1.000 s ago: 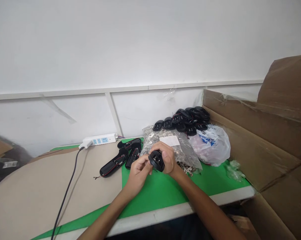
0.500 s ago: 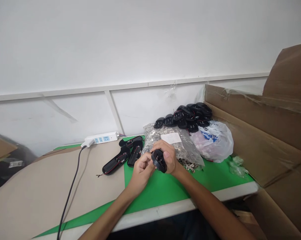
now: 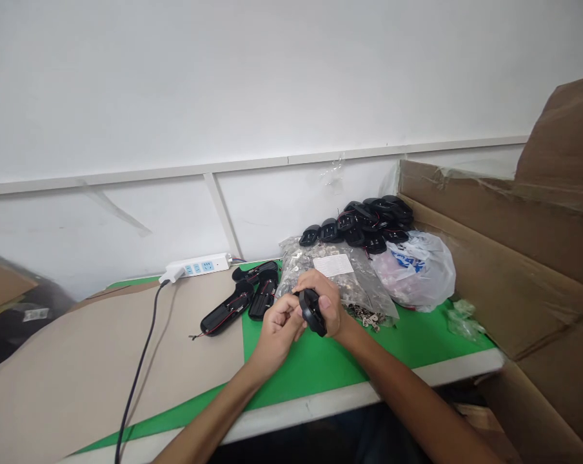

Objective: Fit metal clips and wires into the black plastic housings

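Note:
My right hand (image 3: 327,303) is wrapped round a black plastic housing (image 3: 313,314), its thumb lying along the near side. The hollow inside of the housing is turned partly toward me. My left hand (image 3: 279,328) is closed in a pinch against the left edge of that housing; whatever its fingertips hold is too small or hidden. Just beyond the hands lies a clear bag (image 3: 291,261) of small metal parts with a white label. Loose metal pieces (image 3: 369,318) spill out beside my right wrist. Left of the hands rest several black housings (image 3: 227,309) with red wires.
More black housings (image 3: 354,222) are heaped against the wall. A white plastic bag (image 3: 424,274) sits beside the heap. Cardboard (image 3: 465,258) walls off the right side. A power strip (image 3: 207,264) with a black cable (image 3: 144,361) lies at the left, on brown paper (image 3: 189,361).
The housing has turned a little in my right hand, so less of its hollow shows. My left fingers stay at its edge. The view has shifted slightly.

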Tool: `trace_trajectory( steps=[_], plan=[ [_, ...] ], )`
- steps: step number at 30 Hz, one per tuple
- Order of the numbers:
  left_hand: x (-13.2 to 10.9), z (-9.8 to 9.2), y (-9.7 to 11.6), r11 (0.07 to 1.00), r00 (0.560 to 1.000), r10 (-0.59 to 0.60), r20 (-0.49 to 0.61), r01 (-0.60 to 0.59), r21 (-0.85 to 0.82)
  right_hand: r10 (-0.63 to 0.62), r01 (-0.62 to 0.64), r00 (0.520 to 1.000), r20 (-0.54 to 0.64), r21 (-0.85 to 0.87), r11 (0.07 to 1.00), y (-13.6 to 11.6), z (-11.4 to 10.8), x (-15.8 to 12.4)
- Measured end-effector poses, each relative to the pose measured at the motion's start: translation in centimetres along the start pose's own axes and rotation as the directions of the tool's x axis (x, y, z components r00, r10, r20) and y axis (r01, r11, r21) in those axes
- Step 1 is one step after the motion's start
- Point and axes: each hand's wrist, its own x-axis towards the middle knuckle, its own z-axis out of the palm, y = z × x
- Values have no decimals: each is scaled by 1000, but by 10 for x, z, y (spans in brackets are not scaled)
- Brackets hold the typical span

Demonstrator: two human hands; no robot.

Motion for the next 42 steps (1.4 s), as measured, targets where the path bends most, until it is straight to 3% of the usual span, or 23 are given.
trace_trajectory(
  steps=[8,14,20,38,42],
  plan=[
    [0,-4,-2,1000,1000,-18,14,18,23,25,-20,995,100,-54,998,4,-6,2],
    [5,-9,-2,997,998,-62,17,61,48,63,-62,996,65,-10,998,3,-7,6],
    [9,-5,6,997,996,-61,-63,64,36,75,-74,996,54,-24,997,2,-12,9],
    [11,-6,15,993,992,-118,-33,118,-7,129,-132,989,71,37,991,5,-5,1],
    [15,-12,19,988,990,-139,-23,140,61,153,-158,985,85,55,986,3,-7,6]
  ],
)
